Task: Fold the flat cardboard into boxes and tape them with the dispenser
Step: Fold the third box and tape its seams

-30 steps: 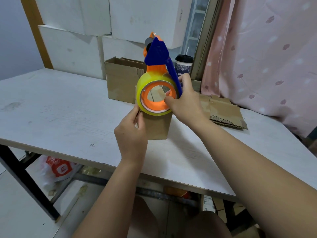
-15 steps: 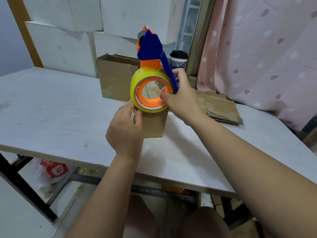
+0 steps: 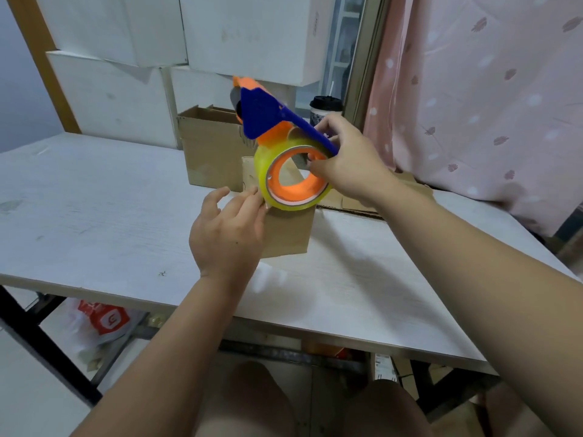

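A tape dispenser (image 3: 277, 143) with a yellow roll is held tilted by the right hand (image 3: 350, 162) over a small cardboard box (image 3: 288, 231), which is touched by the left hand (image 3: 228, 234) on the white table (image 3: 94, 216)

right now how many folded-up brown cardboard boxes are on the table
2: a small brown cardboard box under the tape dispenser, and an open-topped brown cardboard box behind it near the wall. Others could be hidden.

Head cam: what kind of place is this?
Probably a makeshift home packing spot: white boxes stacked against the wall, flattened cardboard on a plain white table, and a pink curtain beside it.
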{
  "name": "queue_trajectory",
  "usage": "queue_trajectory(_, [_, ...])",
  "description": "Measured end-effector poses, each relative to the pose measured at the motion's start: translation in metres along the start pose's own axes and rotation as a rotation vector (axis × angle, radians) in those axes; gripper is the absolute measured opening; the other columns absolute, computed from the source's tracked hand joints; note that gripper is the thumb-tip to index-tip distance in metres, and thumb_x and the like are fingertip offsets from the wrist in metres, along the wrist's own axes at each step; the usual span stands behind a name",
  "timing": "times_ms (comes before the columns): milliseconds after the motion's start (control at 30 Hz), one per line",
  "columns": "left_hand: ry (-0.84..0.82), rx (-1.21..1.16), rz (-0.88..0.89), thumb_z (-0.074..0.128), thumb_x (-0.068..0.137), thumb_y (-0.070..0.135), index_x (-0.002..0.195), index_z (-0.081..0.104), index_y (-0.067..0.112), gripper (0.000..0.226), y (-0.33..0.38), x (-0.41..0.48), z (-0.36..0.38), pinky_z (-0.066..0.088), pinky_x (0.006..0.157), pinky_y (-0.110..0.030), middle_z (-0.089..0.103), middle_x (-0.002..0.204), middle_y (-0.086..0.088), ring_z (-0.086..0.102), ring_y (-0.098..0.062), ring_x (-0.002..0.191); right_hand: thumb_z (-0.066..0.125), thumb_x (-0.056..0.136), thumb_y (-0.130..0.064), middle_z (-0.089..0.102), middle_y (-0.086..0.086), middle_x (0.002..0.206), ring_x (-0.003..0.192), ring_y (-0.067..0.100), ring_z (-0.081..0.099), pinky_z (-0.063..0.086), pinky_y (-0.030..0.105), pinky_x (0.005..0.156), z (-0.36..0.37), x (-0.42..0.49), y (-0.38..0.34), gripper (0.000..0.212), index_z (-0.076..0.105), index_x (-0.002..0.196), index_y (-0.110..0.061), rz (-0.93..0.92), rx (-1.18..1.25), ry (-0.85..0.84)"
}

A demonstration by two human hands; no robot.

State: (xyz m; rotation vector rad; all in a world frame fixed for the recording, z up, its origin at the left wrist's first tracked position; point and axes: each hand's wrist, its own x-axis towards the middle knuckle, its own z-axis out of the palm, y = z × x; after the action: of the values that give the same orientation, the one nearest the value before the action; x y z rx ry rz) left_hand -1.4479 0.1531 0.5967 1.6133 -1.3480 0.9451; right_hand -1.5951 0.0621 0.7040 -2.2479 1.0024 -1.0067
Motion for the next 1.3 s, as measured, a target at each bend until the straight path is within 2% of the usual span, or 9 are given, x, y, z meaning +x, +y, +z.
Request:
queue_trajectory(133, [0.002,0.018,0.015,0.066,0.088,0.019,0.088,0.072,0.014,0.008,-0.004,0.001,0.001,0.043,0.048,-0.026,0.073,0.089,0.000,0.065,-0.029,0.087,0.068,0.077,-0.007,0.059,-0.013,0.086,0.080,0.005,0.059,0.048,0.022,0.060,-0.025,0.001,0.008,0.034,0.050,0.091,-0.032,-0.003,-0.093,0.017])
queue_trajectory(333, [-0.002,0.027,0.048,0.069,0.085,0.017,0.085,0.071,0.014,0.003,-0.005,0.002,0.001,0.038,0.047,-0.023,0.073,0.088,0.001,0.062,-0.029,0.079,0.066,0.079,-0.006,0.055,-0.017,0.089,0.081,0.005,0.056,0.047,0.022,0.063,-0.037,-0.002,0.019,0.038,0.047,0.101,-0.031,-0.018,-0.172,-0.002])
queue_trajectory(500, [0.002,0.032,0.101,0.066,0.087,0.018,0.087,0.072,0.013,0.007,-0.008,0.003,-0.001,0.039,0.046,-0.024,0.073,0.090,0.000,0.062,-0.030,0.079,0.065,0.080,-0.005,0.056,-0.017,0.086,0.075,0.004,0.056,0.040,0.016,0.056,-0.039,0.002,0.017,0.040,0.046,0.105,-0.030,-0.057,-0.241,-0.047])
queue_trajectory(700, [-0.034,-0.010,0.084,0.067,0.087,0.015,0.084,0.072,0.011,0.006,-0.010,0.003,-0.004,0.040,0.044,-0.024,0.073,0.090,0.000,0.064,-0.030,0.078,0.060,0.075,-0.003,0.052,-0.019,0.081,0.075,0.011,0.056,0.041,0.024,0.064,-0.049,0.002,0.022,0.042,0.045,0.099,-0.034,-0.111,-0.360,-0.064])
queue_trajectory(800, [-0.117,-0.103,0.087,0.065,0.088,0.011,0.090,0.071,0.006,0.008,-0.009,0.003,-0.004,0.048,0.049,-0.029,0.072,0.096,-0.007,0.067,-0.030,0.085,0.061,0.076,-0.003,0.057,-0.012,0.086,0.081,0.022,0.058,0.046,0.029,0.070,-0.051,-0.003,0.037,0.043,0.045,0.100,-0.035,-0.055,-0.323,-0.059])
queue_trajectory(967, [-0.204,-0.243,0.045,0.063,0.088,0.003,0.092,0.069,-0.002,0.009,-0.007,0.003,-0.004,0.055,0.057,-0.038,0.069,0.104,-0.017,0.068,-0.034,0.086,0.062,0.075,-0.001,0.056,-0.015,0.087,0.076,0.008,0.056,0.042,0.022,0.064,-0.047,-0.010,0.052,0.047,0.046,0.100,-0.037,-0.043,-0.208,-0.011])
queue_trajectory(1133, [-0.232,-0.275,0.041,0.061,0.088,0.001,0.093,0.068,-0.005,0.010,-0.007,0.004,-0.005,0.056,0.063,-0.042,0.067,0.105,-0.021,0.066,-0.036,0.088,0.062,0.076,0.000,0.056,-0.013,0.088,0.080,0.018,0.058,0.047,0.028,0.067,-0.045,-0.014,0.059,0.047,0.046,0.101,-0.036,-0.024,-0.179,-0.015])
queue_trajectory(1167, [-0.237,-0.278,0.042,0.061,0.088,0.000,0.093,0.068,-0.005,0.010,-0.007,0.004,-0.005,0.056,0.063,-0.042,0.067,0.105,-0.021,0.066,-0.036,0.089,0.061,0.076,0.001,0.056,-0.014,0.087,0.080,0.018,0.057,0.048,0.028,0.067,-0.044,-0.016,0.059,0.047,0.046,0.100,-0.037,-0.026,-0.203,-0.023])
queue_trajectory(1300, [-0.255,-0.298,0.037,0.061,0.088,-0.001,0.093,0.067,-0.006,0.010,-0.007,0.005,-0.008,0.057,0.064,-0.044,0.067,0.105,-0.022,0.066,-0.036,0.089,0.059,0.078,0.002,0.058,-0.009,0.092,0.074,0.001,0.054,0.036,0.002,0.049,-0.040,-0.027,0.064,0.043,0.047,0.101,-0.032,0.019,-0.219,-0.003])
